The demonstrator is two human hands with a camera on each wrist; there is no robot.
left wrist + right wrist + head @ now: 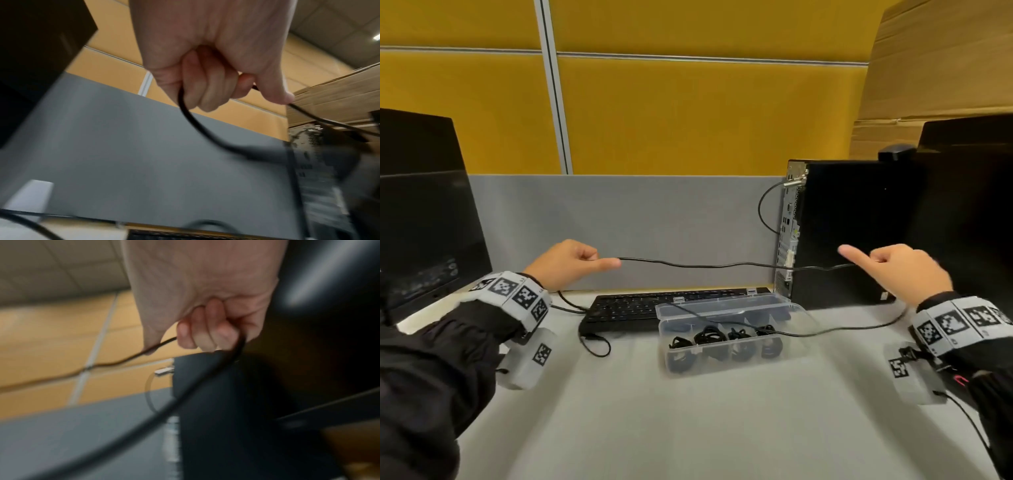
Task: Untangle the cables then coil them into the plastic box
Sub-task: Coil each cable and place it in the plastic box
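Both hands are raised above the far half of the tabletop (722,428), well apart, with a black cable (722,265) strung between them in a shallow sag. The left hand (566,262) has its fingers (205,91) curled round the cable, thumb laid along it; the right hand (900,269) grips it the same way, fingers (205,331) closed on it, thumb pointing left. From the right hand the cable drops to the tabletop and runs left across the clear plastic box (796,349); from the left hand it falls toward the keyboard (626,308) and ends in a small loop on the surface.

The box sits mid-table with its lid open against the keyboard's near edge. Its row of compartments holds several small black coiled cables (709,335). A monitor (421,212) closes off the left side, a desktop tower (852,233) the right, and a grey partition (637,219) the far edge. The near tabletop in front of the box is bare grey surface
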